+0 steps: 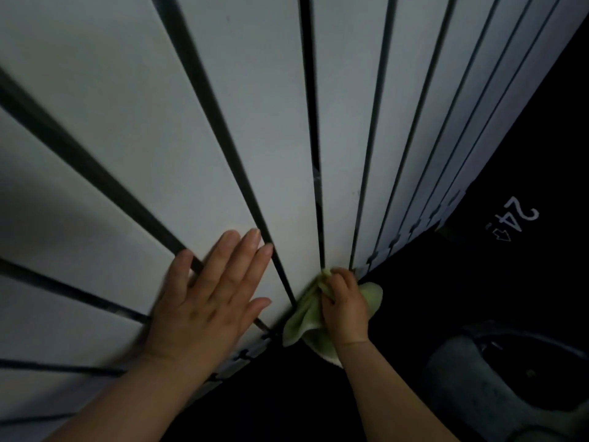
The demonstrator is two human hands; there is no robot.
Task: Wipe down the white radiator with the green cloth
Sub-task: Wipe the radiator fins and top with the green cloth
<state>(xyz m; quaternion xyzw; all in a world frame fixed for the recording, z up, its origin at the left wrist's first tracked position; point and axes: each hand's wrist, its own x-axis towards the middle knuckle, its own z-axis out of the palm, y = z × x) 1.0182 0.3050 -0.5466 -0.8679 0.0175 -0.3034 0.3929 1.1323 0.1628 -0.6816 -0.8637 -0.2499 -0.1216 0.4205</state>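
I'm mid-wipe: my right hand (345,309) clutches the green cloth (304,317) against the white radiator's (255,122) lower edge, my left hand (210,291) lies flat, fingers straight, on a panel; next I'd judge the neighbouring panel due.

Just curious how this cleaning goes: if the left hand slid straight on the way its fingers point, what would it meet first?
Probably the dark gap between two panels of the white radiator: the left hand lies flat there, fingertips at the gap's edge.

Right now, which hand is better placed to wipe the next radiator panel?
Right. The right hand grips the green cloth against the lower edge of the radiator, beside a gap between panels. The left hand lies flat on a panel, fingers straight, holding nothing.
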